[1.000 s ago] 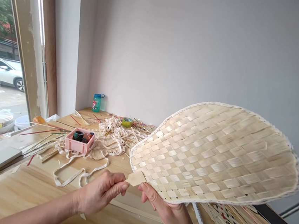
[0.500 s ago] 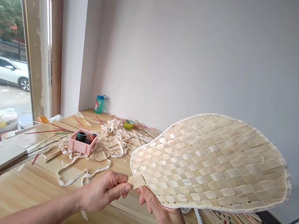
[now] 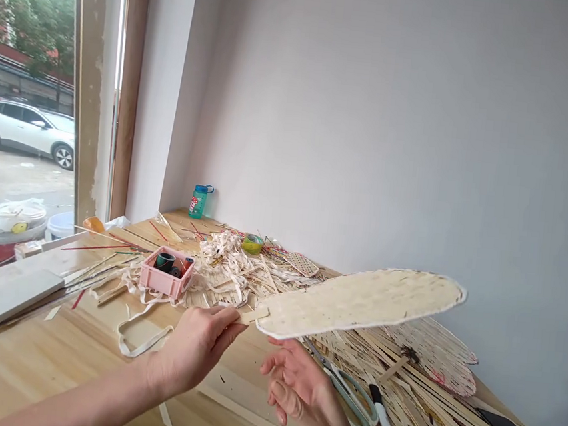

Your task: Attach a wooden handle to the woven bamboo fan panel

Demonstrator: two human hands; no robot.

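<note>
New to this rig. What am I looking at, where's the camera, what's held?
No machine here: these are a person's two bare hands, seen by a camera worn on that person's head, looking forward and down. The left hand grips the short handle of a pale woven fan. The right hand, loosely open, is under the fan's handle end; whether it touches is unclear. On the wooden table lie a pink basket with spools, scissors, a marker and many pale strips. A teal bottle stands at the back.
</note>
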